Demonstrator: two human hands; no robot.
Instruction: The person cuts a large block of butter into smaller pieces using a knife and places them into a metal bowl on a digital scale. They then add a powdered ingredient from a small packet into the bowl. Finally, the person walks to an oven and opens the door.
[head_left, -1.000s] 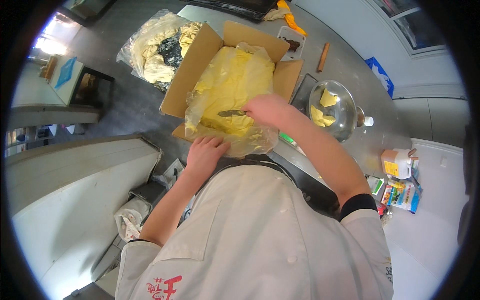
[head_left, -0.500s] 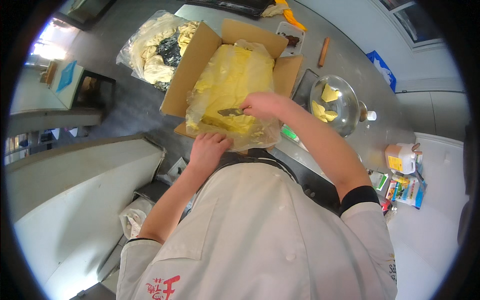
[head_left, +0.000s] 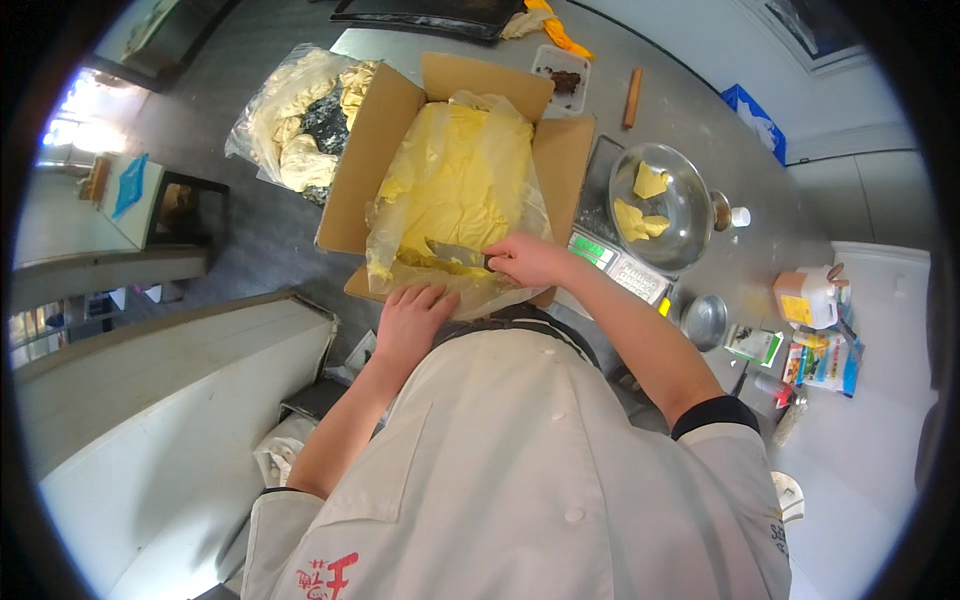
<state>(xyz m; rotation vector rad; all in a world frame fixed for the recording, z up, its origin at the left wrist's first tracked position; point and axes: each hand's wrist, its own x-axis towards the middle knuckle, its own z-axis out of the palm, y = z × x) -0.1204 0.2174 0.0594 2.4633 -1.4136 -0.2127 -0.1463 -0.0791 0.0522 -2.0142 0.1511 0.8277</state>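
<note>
An opened cardboard box stands in front of me, lined with clear plastic. Inside lies a large block of soft yellow fat that looks like butter or margarine. My right hand grips the handle of a small knife, its blade pointing left against the near part of the block. My left hand is at the box's near edge, fingers curled over the plastic liner. To the right, a round steel bowl holds a few yellow pieces.
The bowl rests on a digital scale. Left of the box sits a plastic bag of pale dough. Farther back are a white tray with dark food and a wooden stick. A small metal bowl and a jug are at right.
My view has shifted, exposing more of the scale and the small metal bowl. The knife stays in my right hand, its blade now tilted more and lower in the box. My left hand remains on the liner.
</note>
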